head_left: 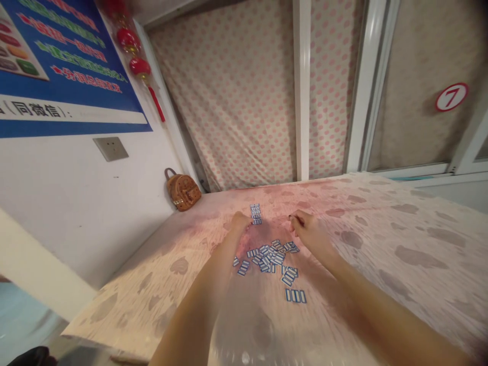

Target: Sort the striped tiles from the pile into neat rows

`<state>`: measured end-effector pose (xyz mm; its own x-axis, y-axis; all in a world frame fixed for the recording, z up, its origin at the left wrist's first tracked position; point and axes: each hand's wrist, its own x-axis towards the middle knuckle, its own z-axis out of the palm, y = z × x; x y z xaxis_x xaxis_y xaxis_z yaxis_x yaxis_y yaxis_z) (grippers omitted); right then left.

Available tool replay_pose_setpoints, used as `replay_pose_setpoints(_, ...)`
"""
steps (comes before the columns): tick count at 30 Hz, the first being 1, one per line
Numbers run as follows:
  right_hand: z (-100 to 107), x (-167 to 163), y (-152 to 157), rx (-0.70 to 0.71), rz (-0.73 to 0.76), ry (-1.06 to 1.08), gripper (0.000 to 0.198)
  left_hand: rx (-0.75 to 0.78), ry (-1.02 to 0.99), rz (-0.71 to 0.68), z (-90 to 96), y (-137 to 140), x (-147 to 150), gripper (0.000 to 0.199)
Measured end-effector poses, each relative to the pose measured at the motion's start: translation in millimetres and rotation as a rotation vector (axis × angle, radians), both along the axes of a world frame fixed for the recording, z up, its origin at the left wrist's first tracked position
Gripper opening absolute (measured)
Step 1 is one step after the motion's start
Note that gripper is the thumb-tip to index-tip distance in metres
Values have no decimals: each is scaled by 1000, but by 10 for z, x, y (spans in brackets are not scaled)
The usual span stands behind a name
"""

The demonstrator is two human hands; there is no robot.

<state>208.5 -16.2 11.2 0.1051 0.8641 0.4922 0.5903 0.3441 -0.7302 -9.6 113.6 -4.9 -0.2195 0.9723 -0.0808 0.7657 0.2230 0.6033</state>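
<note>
Small flat white pieces with blue edges lie on a cloth-covered table. A short column [255, 214] of them is laid out in neat rows toward the back. My left hand [240, 221] is at the column's lower left side, its fingers curled and the fingertips close to the lowest row; whether they hold a piece is hidden. To the right, apart from the column, my right hand [302, 224] is closed with its fingertips pinched together, and I cannot make out anything in them. A loose pile [271, 256] of several such pieces, overlapping at mixed angles, lies between my forearms.
Nearer to me lies a separate group of pieces [296, 296]. A brown backpack-shaped bag [183, 191] stands at the table's back left corner by the wall. The patterned tablecloth [414, 254] spreads to the right. Behind it hangs a dotted curtain [236, 96] in a white frame.
</note>
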Motion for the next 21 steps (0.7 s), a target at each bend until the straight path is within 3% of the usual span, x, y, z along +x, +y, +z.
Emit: replay_pose_setpoints(21,-20,-17,6,-21,-5,-43,26,-8,78,23,47,1,26,18)
